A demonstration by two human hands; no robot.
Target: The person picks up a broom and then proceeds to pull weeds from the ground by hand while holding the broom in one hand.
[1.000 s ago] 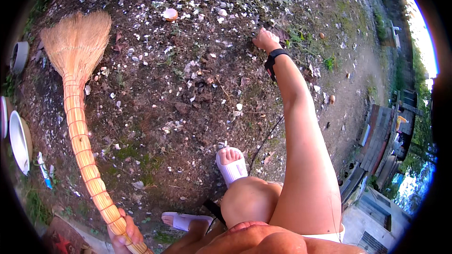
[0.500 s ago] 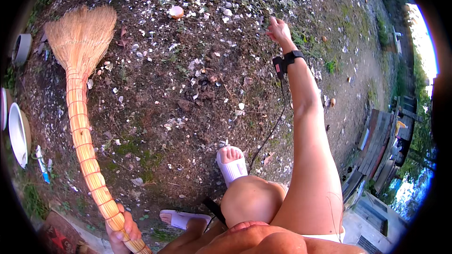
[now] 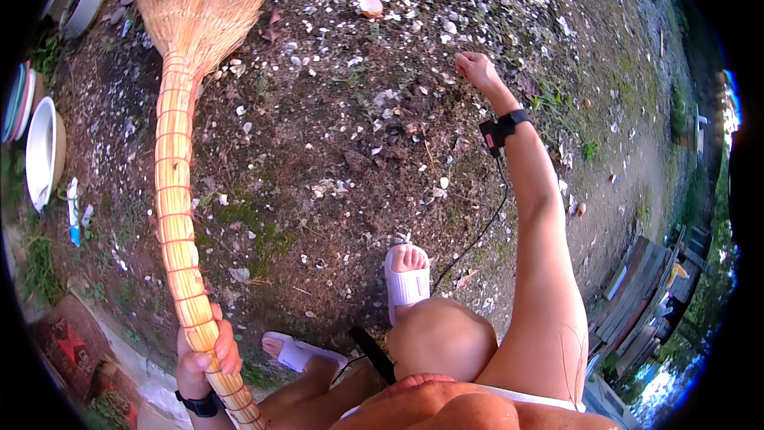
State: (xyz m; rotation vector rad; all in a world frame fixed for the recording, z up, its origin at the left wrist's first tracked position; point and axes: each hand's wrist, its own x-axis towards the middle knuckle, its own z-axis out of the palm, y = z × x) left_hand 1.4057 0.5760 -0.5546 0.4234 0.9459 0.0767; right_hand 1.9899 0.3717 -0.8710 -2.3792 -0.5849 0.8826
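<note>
My left hand point(image 3: 208, 353) is wrapped round the lower handle of a straw broom point(image 3: 177, 215). The handle is thick and pale, bound with rings of red-brown thread. At the upper left, its bristle head point(image 3: 203, 8) fans out toward the far side, over the dirt ground; whether it touches the soil is hard to judge. My right arm reaches forward, and my right hand point(image 3: 480, 72) is in a loose fist with nothing visible in it, above the shell-strewn ground point(image 3: 342, 143). A black strap with a small box and cable is on that wrist.
Basins point(image 3: 45, 151) and a grey ring-shaped container point(image 3: 81, 11) stand at the left, near a white-and-blue tube point(image 3: 75, 211). A broken pinkish shell point(image 3: 371, 7) lies ahead. Stacked planks point(image 3: 637, 287) are at the right. My sandalled feet point(image 3: 408, 283) are below.
The broom has shifted right and farther up in the view, standing more upright. My left hand has risen more into view. The fingers of my right hand have curled in more.
</note>
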